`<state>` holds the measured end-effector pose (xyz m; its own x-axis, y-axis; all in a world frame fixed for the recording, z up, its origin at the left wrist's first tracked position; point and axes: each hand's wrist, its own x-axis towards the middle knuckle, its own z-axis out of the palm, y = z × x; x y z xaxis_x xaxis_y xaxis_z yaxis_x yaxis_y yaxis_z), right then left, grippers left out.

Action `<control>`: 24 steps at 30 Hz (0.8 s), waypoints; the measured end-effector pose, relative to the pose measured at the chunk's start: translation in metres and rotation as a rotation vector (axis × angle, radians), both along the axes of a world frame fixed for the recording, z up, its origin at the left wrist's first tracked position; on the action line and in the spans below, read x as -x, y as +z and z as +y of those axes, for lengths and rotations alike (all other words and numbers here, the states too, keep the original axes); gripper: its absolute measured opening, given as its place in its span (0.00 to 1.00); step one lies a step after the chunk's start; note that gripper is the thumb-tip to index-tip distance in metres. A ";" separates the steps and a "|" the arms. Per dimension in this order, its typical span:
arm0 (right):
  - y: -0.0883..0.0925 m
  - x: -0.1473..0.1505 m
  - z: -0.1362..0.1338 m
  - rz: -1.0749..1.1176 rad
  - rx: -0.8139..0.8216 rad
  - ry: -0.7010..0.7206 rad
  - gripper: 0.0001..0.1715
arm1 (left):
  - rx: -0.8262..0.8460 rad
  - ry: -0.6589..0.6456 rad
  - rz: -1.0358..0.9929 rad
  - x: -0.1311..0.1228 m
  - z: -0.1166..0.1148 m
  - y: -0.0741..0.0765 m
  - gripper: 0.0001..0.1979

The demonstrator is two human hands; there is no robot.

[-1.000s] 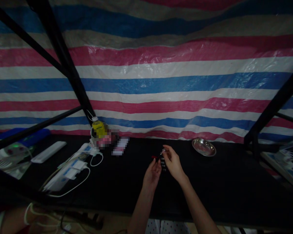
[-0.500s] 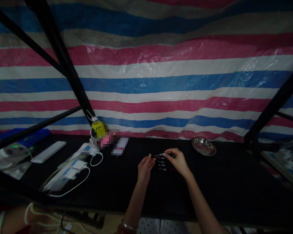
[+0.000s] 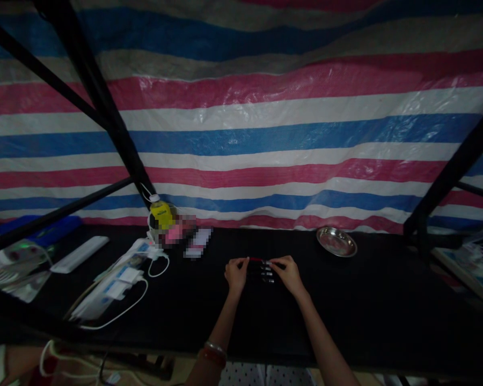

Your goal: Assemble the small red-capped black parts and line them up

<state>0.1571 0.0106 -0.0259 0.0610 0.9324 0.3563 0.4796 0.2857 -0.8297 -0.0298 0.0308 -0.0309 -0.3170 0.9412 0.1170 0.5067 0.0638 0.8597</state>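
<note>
Both my hands rest low on the black table (image 3: 346,311), facing each other. Between them lies a short row of several small dark stick-like items with silver tips (image 3: 265,274). My left hand (image 3: 236,274) pinches the left end of a thin red-and-silver stick (image 3: 258,260) at the back of that row. My right hand (image 3: 288,273) pinches its right end, fingers curled. The stick lies level, just above or on the table; I cannot tell which. A bracelet shows on my left wrist.
A shallow metal dish (image 3: 336,242) sits at the back right. At the back left are a yellow-labelled bottle (image 3: 160,213), white chargers with cables (image 3: 116,281) and a white flat bar (image 3: 79,253). Black frame poles (image 3: 100,107) cross on both sides. A striped tarp hangs behind.
Both hands came down from a raised position to the table. The thin stick went from tilted up in my right hand to level, now held at both ends by the row.
</note>
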 end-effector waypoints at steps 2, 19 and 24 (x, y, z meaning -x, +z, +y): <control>-0.003 0.000 0.001 -0.026 0.006 0.004 0.12 | 0.008 0.012 0.084 -0.003 -0.002 0.001 0.12; -0.002 0.004 -0.008 -0.146 -0.041 0.032 0.09 | -0.100 0.020 0.117 0.003 -0.015 -0.008 0.15; -0.007 0.000 -0.009 -0.178 0.015 0.026 0.12 | -0.077 -0.009 0.193 0.001 -0.017 -0.008 0.14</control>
<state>0.1568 0.0012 -0.0333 -0.0262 0.9383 0.3450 0.6120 0.2879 -0.7366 -0.0304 0.0138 -0.0385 -0.2737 0.9297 0.2466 0.6627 -0.0036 0.7489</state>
